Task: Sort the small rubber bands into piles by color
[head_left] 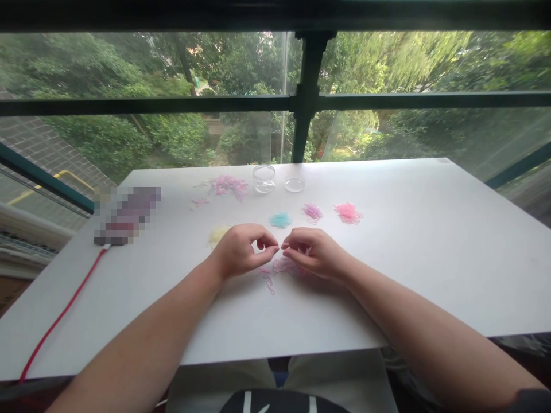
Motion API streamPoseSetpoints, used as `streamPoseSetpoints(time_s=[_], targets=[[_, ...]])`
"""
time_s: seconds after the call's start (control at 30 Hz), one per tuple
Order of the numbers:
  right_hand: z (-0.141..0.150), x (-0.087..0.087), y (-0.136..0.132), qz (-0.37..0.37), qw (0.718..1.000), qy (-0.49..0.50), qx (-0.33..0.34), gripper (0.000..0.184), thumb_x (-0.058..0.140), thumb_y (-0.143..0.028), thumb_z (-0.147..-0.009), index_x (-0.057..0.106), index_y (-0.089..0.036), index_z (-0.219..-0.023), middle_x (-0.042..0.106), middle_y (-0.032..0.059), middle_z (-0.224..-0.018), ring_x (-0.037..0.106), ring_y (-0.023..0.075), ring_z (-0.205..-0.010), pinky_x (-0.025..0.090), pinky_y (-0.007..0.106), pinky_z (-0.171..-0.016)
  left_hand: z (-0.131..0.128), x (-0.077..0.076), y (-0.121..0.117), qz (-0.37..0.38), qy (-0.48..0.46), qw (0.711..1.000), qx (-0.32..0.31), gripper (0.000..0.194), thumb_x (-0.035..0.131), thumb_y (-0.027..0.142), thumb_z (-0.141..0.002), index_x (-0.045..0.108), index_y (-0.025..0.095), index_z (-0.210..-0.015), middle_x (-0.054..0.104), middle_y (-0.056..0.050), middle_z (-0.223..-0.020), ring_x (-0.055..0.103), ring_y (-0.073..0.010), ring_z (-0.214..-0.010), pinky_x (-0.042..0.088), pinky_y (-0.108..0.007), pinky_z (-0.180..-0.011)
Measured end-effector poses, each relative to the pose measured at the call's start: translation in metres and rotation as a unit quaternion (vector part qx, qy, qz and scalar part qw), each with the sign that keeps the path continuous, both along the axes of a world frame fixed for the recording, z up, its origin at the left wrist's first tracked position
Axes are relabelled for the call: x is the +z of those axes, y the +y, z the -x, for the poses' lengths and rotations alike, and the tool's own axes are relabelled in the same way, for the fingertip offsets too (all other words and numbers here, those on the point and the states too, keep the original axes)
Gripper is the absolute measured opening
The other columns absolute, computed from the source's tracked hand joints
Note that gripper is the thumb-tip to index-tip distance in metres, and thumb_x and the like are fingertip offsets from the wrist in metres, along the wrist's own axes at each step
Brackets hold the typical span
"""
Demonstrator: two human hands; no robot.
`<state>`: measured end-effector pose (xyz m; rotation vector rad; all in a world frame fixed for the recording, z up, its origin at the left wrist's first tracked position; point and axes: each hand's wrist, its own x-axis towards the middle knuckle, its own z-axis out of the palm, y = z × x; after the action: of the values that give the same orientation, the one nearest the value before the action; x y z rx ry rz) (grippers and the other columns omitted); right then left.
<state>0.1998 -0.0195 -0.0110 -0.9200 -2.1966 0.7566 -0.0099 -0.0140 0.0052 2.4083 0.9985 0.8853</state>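
My left hand (pixel 246 248) is closed in a pinch, thumb against forefinger. Facing it, almost tip to tip, my right hand (pixel 316 252) is curled with its thumb and forefinger close together. Whatever lies between the fingertips is too small to make out. Under and between the hands is a mixed pile of pink and purple bands (pixel 284 265), like small thin rubber bands, partly hidden by my right hand. A few pink bands (pixel 270 285) trail toward me. Just beyond are a teal pile (pixel 280 219), and a yellow pile (pixel 217 235) partly behind my left hand.
Farther off lie a purple pile (pixel 312 212), a pink pile (pixel 348 213) and a mixed pile (pixel 229 186). A clear round jar (pixel 264 179) stands beside a clear lid (pixel 294 184). On the left, a blurred-out device (pixel 129 215) trails a red cable (pixel 64 312) across the white table (pixel 430 246).
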Motion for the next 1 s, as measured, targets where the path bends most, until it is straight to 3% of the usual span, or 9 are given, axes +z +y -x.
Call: streamPoseSetpoints(time_s=[0.57, 0.67, 0.83, 1.0], targets=[[-0.007, 0.003, 0.006, -0.026, 1.000, -0.013, -0.013, 0.004, 0.059, -0.019, -0.079, 0.062, -0.018, -0.077, 0.055, -0.0003, -0.068, 0.046, 0.0087, -0.057, 0.039, 0.021, -0.054, 0.000, -0.004, 0.000, 0.016, -0.010, 1.000, 0.002, 0.009, 0.062, 0.025, -0.078, 0.067, 0.017, -0.076, 0.067, -0.001, -0.068, 0.057, -0.0097, -0.061, 0.046, -0.022, -0.063], [-0.024, 0.006, 0.016, -0.041, 0.994, -0.063, -0.083, 0.003, 0.060, -0.018, -0.076, 0.063, -0.018, -0.075, 0.057, 0.0004, -0.070, 0.048, 0.0098, -0.060, 0.039, 0.022, -0.057, 0.003, -0.004, 0.001, 0.028, -0.004, 0.999, 0.014, 0.009, 0.063, 0.026, -0.078, 0.068, 0.018, -0.078, 0.068, -0.001, -0.071, 0.059, -0.0098, -0.062, 0.046, -0.022, -0.063], [-0.058, 0.005, 0.040, -0.039, 0.960, -0.103, -0.257, 0.008, 0.061, -0.021, -0.075, 0.068, -0.019, -0.074, 0.058, 0.0006, -0.068, 0.048, 0.0116, -0.059, 0.038, 0.025, -0.058, 0.007, -0.003, 0.002, 0.040, 0.016, 0.999, 0.013, 0.007, 0.063, 0.023, -0.077, 0.067, 0.018, -0.077, 0.068, 0.001, -0.072, 0.059, -0.0086, -0.062, 0.044, -0.021, -0.059], [-0.063, -0.004, 0.047, -0.010, 0.949, -0.119, -0.293, 0.010, 0.062, -0.025, -0.074, 0.071, -0.020, -0.076, 0.058, 0.0004, -0.067, 0.051, 0.0130, -0.062, 0.039, 0.026, -0.061, 0.008, -0.003, 0.002, 0.041, 0.023, 0.999, -0.001, 0.007, 0.062, 0.023, -0.078, 0.067, 0.018, -0.077, 0.067, 0.001, -0.071, 0.058, -0.0082, -0.061, 0.043, -0.020, -0.058]])
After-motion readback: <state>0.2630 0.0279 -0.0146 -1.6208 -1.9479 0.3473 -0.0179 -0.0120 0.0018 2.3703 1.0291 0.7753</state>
